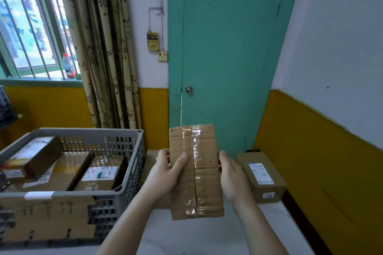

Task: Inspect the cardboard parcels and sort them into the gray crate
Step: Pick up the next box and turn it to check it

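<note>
Two bare forearms entering from 6 o'clock, no sleeves visible. Left hand (165,174) and right hand (233,176) ungloved. No rings, watch or wristbands. Nails short, unpainted.

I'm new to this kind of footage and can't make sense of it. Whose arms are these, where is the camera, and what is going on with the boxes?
There is no machine here: a camera worn on a person's head looks down at their arms. The left hand and the right hand hold a taped cardboard parcel upright by its sides, as if to inspect it. To the left stands a gray crate with several parcels already inside. Another labelled box rests on the white table at right.
</note>
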Motion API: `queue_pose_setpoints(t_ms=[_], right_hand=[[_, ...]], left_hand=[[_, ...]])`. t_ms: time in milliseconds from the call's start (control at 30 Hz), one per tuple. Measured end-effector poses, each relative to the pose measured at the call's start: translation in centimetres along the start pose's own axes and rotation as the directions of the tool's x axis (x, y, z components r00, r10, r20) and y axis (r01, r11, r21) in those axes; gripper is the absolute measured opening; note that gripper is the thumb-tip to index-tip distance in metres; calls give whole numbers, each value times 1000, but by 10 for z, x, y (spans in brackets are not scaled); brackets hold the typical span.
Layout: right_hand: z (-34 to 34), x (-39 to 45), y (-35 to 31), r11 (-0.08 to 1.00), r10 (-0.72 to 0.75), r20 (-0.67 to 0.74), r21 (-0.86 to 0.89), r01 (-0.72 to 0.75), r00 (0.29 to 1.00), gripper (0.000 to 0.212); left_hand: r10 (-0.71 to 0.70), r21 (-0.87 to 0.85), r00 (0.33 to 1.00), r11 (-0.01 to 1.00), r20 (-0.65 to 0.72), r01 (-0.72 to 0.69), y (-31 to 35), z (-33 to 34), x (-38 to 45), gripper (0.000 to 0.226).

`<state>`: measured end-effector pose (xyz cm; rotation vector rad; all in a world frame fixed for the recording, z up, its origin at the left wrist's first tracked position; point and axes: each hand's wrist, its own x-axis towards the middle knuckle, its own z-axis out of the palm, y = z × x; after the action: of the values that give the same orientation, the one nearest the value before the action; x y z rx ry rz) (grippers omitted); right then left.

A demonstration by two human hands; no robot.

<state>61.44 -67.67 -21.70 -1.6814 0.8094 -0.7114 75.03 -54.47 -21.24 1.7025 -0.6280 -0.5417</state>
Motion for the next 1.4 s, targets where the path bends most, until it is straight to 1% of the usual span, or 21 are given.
queue_pose_setpoints(t_ms=[67,233,333,367,433,567,600,633,667,700,733,767,800,867,933,1000,1067,1133,1200,1267,1400], right_hand=[[-1,-1,0,998,-35,33,51,34,999,34],[-3,-2,4,998,-30,91,63,25,995,14],[-5,-3,4,998,-9,129,71,-1,992,35],[-5,-3,5,997,5,127,76,-14,992,40],[-4,-3,8,996,13,114,83,-23,993,40],[-4,-1,13,998,-13,5,55,13,1000,14],[-5,-1,13,999,-17,-23,37,18,1000,13],[-5,0,14,999,-19,-51,25,20,999,16],[-5,2,15,1000,-26,-74,12,27,997,27],[-5,3,17,999,-34,-97,-6,34,995,45],[-6,3,17,999,-35,-115,-26,32,993,55],[-6,3,18,998,-42,-130,-43,37,991,59],[-6,3,18,997,-57,-145,-50,51,988,55],[-8,3,19,995,-82,-183,-66,71,980,36],[-11,3,19,993,-92,-203,-96,73,975,18],[-18,4,19,990,-108,-188,-113,88,976,10],[-23,1,17,986,-125,-140,-126,108,982,16],[-27,-3,13,989,-98,-89,-120,87,991,24],[-30,-6,11,993,-66,-53,-104,60,996,34],[-36,-9,12,995,-31,-71,-92,24,997,37],[-55,-14,19,997,5,-140,-79,-17,990,27]], left_hand=[[-8,-71,1000,997,-11,7,-3,-3,1,53],[-24,-171,999,985,-32,19,-8,-11,6,34],[-37,-212,999,977,-32,30,-9,-14,6,38],[-34,-212,999,977,-37,26,-8,-13,6,44],[-4,-182,998,983,-64,-7,-8,-11,6,49],[105,-38,985,993,-134,-111,-4,-5,6,34],[122,-14,983,992,-134,-125,-2,-5,5,33],[125,5,984,992,-124,-126,0,-4,4,38],[113,19,988,994,-104,-112,1,-5,3,51],[86,27,994,996,-68,-84,2,-5,3,69],[52,32,998,998,-20,-52,3,-5,2,89],[17,48,999,999,33,-18,4,-5,2,107],[-14,74,997,997,81,8,5,-5,1,120],[-59,107,988,993,140,44,5,-6,0,132],[-77,73,987,995,138,67,4,-7,0,128],[-77,21,992,997,98,75,1,-5,1,119],[-63,-2,997,998,44,64,-3,1,2,102],[-56,-25,998,998,-21,55,-8,12,5,69],[-79,-108,994,992,-70,71,-13,23,6,48],[-101,-183,994,979,-51,90,-18,34,5,43],[-83,-182,990,978,112,102,-28,54,3,36]])
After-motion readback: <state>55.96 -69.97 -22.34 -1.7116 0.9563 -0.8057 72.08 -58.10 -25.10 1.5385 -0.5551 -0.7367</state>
